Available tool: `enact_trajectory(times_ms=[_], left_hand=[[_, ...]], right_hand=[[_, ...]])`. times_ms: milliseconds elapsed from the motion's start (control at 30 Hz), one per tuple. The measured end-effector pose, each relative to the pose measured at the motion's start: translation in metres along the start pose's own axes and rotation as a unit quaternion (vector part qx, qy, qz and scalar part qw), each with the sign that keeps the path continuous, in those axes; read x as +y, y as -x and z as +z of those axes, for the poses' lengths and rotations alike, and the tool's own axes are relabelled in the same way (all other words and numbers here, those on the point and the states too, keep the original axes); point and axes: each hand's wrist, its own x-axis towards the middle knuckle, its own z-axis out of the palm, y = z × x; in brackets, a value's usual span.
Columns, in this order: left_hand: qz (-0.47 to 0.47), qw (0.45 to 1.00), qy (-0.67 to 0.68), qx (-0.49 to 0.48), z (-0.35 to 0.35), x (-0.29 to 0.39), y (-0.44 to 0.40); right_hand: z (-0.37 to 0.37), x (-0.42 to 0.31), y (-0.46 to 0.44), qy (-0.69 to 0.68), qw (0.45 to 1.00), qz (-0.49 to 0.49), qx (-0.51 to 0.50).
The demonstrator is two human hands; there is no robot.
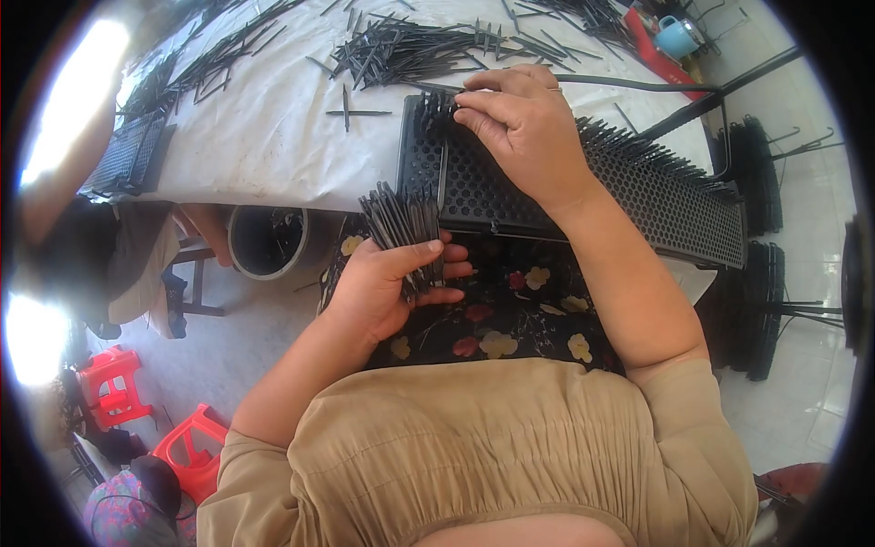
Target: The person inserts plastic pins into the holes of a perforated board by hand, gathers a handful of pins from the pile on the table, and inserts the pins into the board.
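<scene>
My left hand (383,278) is wrapped round a bundle of thin black sticks (401,219), held upright just in front of the table edge. Over the far left part of a black perforated rack (583,187), my right hand (519,123) pinches with thumb and forefinger at the sticks standing in its holes. What lies between those fingertips is too small to make out. Several rows of sticks (629,150) stand along the rack's far side, while its near holes show bare. The rack rests at the table edge, slanting to the right.
Loose black sticks (401,50) lie piled on the white-covered table (273,137). At left sit another rack (132,155) and a person's arm (68,164). A bucket (264,242) and red stools (114,387) stand below. A blue mug (676,38) is at the far right.
</scene>
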Motion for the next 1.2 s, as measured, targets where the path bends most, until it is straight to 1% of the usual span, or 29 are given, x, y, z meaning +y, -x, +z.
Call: enact_trajectory(times_ms=[100,167,200,233,300,333,400,467,533,567,600,700,733,800,833,867,900,933,967,1000,1067,1100,1167,1200], left_hand=[[0.007,1.000,-0.010,0.006,-0.003,-0.001,-0.001],[0.024,1.000,-0.007,0.007,-0.008,-0.002,0.000],[0.043,0.999,-0.004,0.008,-0.010,-0.002,0.001],[0.043,0.999,-0.003,0.008,-0.011,-0.002,0.003],[0.071,0.997,0.012,0.032,-0.009,0.000,0.007],[0.071,0.997,0.013,0.033,-0.008,0.000,0.007],[0.054,0.997,0.000,0.051,-0.007,-0.001,0.008],[0.051,0.998,0.000,0.034,-0.008,-0.003,0.008],[0.049,0.999,0.002,0.018,-0.008,-0.003,0.007],[0.049,0.999,0.020,0.012,-0.006,-0.004,0.007],[0.050,0.998,0.039,0.007,-0.005,-0.005,0.008],[0.026,0.999,0.028,0.028,0.000,-0.004,0.009],[0.025,0.999,0.028,0.027,0.000,-0.004,0.008],[0.026,0.999,-0.024,0.022,-0.002,-0.005,0.006],[0.026,0.999,-0.024,0.021,-0.002,-0.007,0.006],[0.045,0.998,-0.032,0.017,-0.002,-0.010,0.006],[0.064,0.997,-0.041,0.013,-0.002,-0.012,0.006],[0.063,0.997,-0.042,0.012,-0.001,-0.012,0.007],[0.068,0.996,-0.050,0.000,0.001,-0.011,0.008],[0.072,0.996,-0.058,-0.012,0.003,-0.011,0.009],[0.072,0.995,-0.074,-0.014,0.007,-0.013,0.009],[0.072,0.993,-0.089,-0.015,0.009,-0.014,0.009],[0.070,0.994,-0.086,-0.017,0.009,-0.013,0.009],[0.069,0.994,-0.081,-0.018,0.009,-0.012,0.010]], right_hand=[[-0.006,-0.012,0.003,0.005,1.000,-0.012,0.007],[-0.015,-0.026,0.010,-0.027,0.997,-0.035,-0.058],[-0.019,-0.039,0.016,-0.011,0.995,-0.037,-0.087],[-0.020,-0.045,0.021,-0.019,0.993,-0.035,-0.112],[-0.020,-0.054,0.030,-0.050,0.987,-0.027,-0.150],[-0.019,-0.056,0.035,-0.050,0.987,-0.027,-0.150],[-0.018,-0.057,0.043,-0.024,0.986,-0.075,-0.148],[-0.024,-0.059,0.046,-0.041,0.984,-0.090,-0.147],[-0.028,-0.063,0.050,-0.083,0.987,-0.114,-0.081],[-0.028,-0.068,0.052,-0.085,0.986,-0.115,-0.081],[-0.029,-0.075,0.054,-0.109,0.986,-0.093,-0.090],[-0.029,-0.084,0.060,-0.180,0.977,-0.026,-0.108],[-0.031,-0.083,0.060,-0.179,0.977,-0.025,-0.109],[-0.035,-0.080,0.057,-0.193,0.963,0.163,-0.091],[-0.040,-0.083,0.053,-0.256,0.911,0.301,-0.116],[-0.044,-0.084,0.048,-0.255,0.911,0.302,-0.116],[-0.047,-0.085,0.044,-0.308,0.855,0.393,-0.140],[-0.049,-0.085,0.042,-0.356,0.786,0.479,-0.163],[-0.046,-0.084,0.045,-0.381,0.794,0.448,-0.155],[-0.044,-0.085,0.044,-0.381,0.794,0.449,-0.153],[-0.039,-0.090,0.041,-0.492,0.740,0.453,-0.076],[-0.039,-0.088,0.043,-0.491,0.740,0.454,-0.075],[-0.039,-0.082,0.047,-0.457,0.781,0.411,-0.112],[-0.040,-0.082,0.047,-0.456,0.781,0.412,-0.112]])
